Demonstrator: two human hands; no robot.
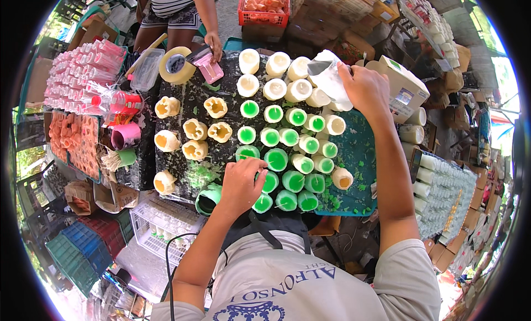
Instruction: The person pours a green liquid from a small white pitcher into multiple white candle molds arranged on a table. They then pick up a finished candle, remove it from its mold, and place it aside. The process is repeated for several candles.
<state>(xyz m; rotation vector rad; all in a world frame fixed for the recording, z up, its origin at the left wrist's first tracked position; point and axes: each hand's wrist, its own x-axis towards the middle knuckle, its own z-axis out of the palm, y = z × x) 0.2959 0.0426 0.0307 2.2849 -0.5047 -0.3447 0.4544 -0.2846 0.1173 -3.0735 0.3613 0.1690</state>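
Note:
My right hand [368, 89] grips a whitish metal pitcher [331, 84], tilted over the cream candle shells at the far right of the group. My left hand [243, 180] is over the near rows, fingers curled together beside a green-filled candle [247, 153]; whether they pinch a wick is hidden. Several candles with green wax and white wicks stand in rows, among them a large one [276, 159]. Farther back, cream candles [275, 89] stand with pale insides. At the left are several scalloped cream shells [194, 129], and another [342, 179] is at the right.
Across the table, a person's hand [213, 46] touches a pink object [209, 72] by a tape roll [177, 65]. A green wax-spattered tray [354, 149] lies at the right, near a white carton [404, 88]. Pink bundles [83, 72] and a white crate [160, 227] are left.

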